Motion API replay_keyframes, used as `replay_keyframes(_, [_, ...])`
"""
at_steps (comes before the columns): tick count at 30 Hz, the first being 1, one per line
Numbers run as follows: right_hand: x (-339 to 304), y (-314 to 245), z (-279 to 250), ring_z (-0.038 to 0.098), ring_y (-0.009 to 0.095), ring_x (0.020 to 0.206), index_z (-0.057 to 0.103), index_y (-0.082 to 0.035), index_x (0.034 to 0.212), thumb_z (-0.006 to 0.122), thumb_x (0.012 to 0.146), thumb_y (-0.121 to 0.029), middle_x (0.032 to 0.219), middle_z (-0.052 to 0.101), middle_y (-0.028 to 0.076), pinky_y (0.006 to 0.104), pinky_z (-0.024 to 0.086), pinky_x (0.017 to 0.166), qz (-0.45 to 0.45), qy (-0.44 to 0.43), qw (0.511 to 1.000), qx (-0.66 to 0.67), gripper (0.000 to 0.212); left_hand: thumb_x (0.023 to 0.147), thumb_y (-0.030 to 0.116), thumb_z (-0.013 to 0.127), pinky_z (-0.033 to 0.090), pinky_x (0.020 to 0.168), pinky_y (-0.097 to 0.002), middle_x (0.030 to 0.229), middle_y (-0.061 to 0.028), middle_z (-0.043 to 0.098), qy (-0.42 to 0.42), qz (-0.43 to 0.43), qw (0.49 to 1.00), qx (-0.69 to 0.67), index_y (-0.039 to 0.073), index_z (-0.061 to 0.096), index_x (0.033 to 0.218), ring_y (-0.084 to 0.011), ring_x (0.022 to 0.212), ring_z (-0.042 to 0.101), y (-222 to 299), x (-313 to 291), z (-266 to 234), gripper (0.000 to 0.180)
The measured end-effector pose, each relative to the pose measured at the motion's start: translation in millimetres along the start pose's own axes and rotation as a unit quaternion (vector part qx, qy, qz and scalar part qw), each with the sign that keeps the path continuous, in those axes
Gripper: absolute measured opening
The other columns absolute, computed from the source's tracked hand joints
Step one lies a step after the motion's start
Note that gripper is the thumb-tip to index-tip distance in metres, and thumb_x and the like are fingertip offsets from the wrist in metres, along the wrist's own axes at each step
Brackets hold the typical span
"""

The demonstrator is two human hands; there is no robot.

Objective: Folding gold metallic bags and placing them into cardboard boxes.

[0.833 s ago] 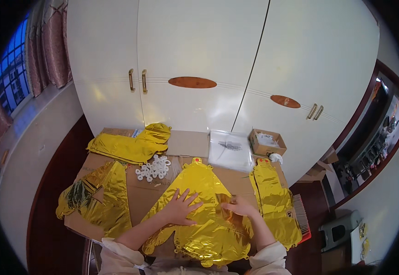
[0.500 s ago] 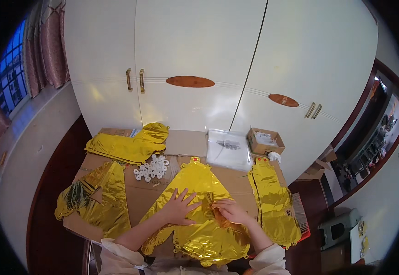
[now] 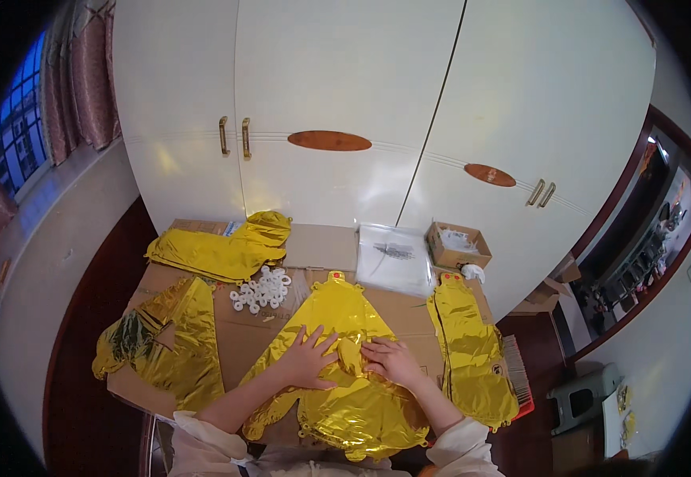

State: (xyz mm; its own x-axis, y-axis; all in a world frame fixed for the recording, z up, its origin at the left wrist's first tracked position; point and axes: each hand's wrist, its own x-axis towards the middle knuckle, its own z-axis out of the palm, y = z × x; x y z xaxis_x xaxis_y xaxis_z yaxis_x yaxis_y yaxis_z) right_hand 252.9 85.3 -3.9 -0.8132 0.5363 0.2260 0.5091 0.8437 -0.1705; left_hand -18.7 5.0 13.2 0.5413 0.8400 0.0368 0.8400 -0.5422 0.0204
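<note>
1. The gold foil piece lay spread on the cardboard, its narrow end pointing away from the person.
2. A small tab at that end carried a red mark.
3. The near part was broad, glossy and creased; a lobe projected at near left.
4. A crumpled fold showed near the middle.

White wardrobe stands behind, its doors bearing brass handles and brown oval plaques. Pink patterned curtain hangs beside a barred window at left. Grey plastic stool stands at right, near a wall socket plate.
</note>
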Motion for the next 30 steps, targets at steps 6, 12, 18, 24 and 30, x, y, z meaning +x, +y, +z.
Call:
replay_keyframes(6, [23.1,-0.9,-19.3,0.034,0.024,0.140,0.046,-0.021,0.142,0.065,0.075,-0.062,0.148,0.043,-0.006,0.0463,0.031,0.108,0.049,-0.159,0.984,-0.065,0.080,0.077,0.069,0.060,0.020,0.107,-0.0692,0.151,-0.0189,0.032,0.042,0.012,0.999,-0.026,0.014,0.059,0.123,-0.0467,0.139,0.026,-2.6,0.2,6.2,0.071])
replay_keyframes(12, [36.8,-6.4,-27.9,0.022,0.028,0.146,0.032,-0.021,0.150,0.067,0.068,-0.069,0.157,0.028,-0.005,0.0479,0.024,0.114,0.080,-0.250,0.961,-0.086,0.101,0.090,0.044,0.054,0.024,0.107,-0.0667,0.143,-0.0168,0.043,0.118,-0.016,0.990,-0.071,0.009,0.057,0.125,-0.0370,0.137,0.035,-7.1,9.0,9.7,0.049])
replay_keyframes(18, [37.1,-3.8,-26.3,0.022,0.028,0.146,0.031,-0.017,0.150,0.071,0.064,-0.068,0.158,0.027,-0.001,0.0483,0.023,0.115,0.079,-0.252,0.963,-0.057,0.107,0.090,0.030,0.058,0.031,0.105,-0.0614,0.133,-0.0105,0.054,0.160,0.113,0.978,-0.076,0.010,0.060,0.117,-0.0284,0.129,0.046,30.1,39.0,11.6,0.033])
replay_keyframes(24, [30.6,3.1,-18.9,0.021,0.030,0.146,0.031,-0.015,0.150,0.073,0.064,-0.067,0.157,0.028,0.000,0.0491,0.022,0.115,0.070,-0.219,0.973,-0.021,0.109,0.091,0.031,0.057,0.032,0.104,-0.0603,0.132,-0.0057,0.054,0.108,0.058,0.992,-0.004,0.015,0.059,0.121,-0.0234,0.129,0.046,33.6,31.5,17.7,0.035])
replay_keyframes(30, [17.1,2.2,-24.8,0.024,0.032,0.144,0.035,-0.014,0.148,0.072,0.069,-0.061,0.154,0.033,0.007,0.0493,0.026,0.113,0.076,-0.130,0.989,0.014,0.099,0.091,0.032,0.057,0.029,0.106,-0.0617,0.133,-0.0037,0.053,0.109,0.059,0.991,-0.049,0.019,0.058,0.123,-0.0237,0.130,0.045,30.1,32.1,19.7,0.035])
